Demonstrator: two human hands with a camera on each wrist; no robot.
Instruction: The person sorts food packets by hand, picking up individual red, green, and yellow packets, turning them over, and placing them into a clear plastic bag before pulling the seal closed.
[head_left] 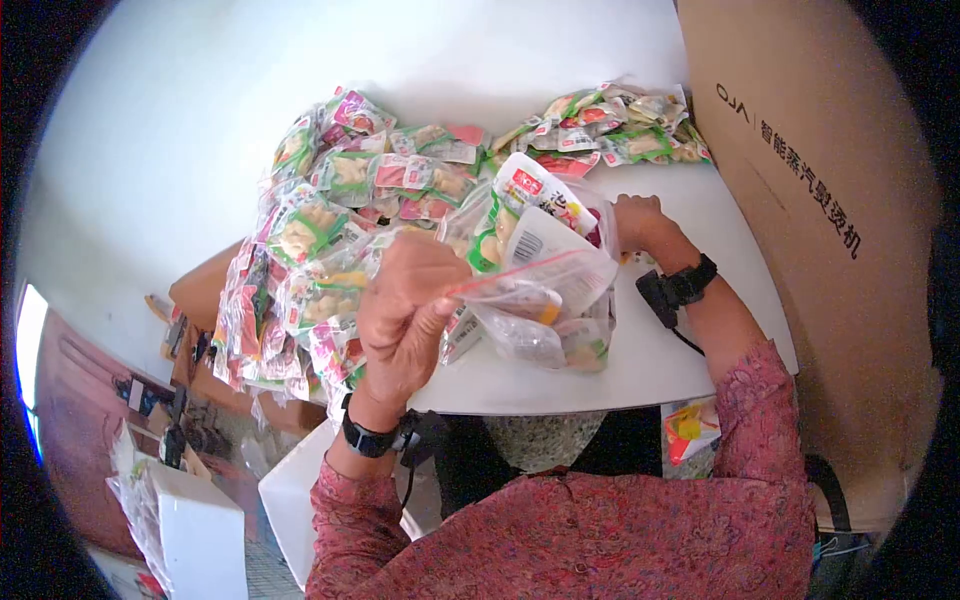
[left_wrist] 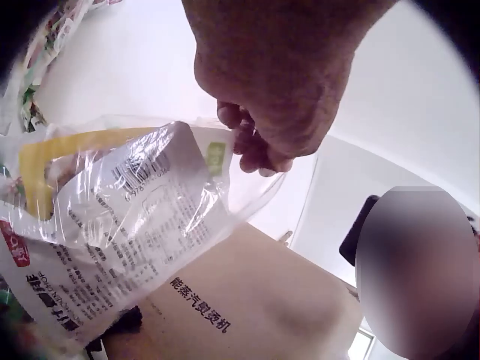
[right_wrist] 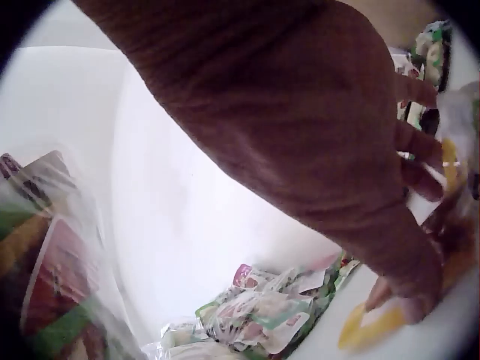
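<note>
Left hand pinches the crinkly clear plastic bag; right hand behind it, grip impossible to tell.

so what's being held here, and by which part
The left hand pinches the clear plastic bag by its top edge, at the red strip. Whether the right hand holds anything cannot be told.

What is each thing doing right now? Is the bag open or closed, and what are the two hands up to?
Clear bag: open at the top, partly filled, big white pack sticking out.
Left hand: pinches the bag's rim.
Right hand: behind the bag; grip unclear.
Snack packets: loose heap on the table.
Cardboard box: standing beside the table.
</note>
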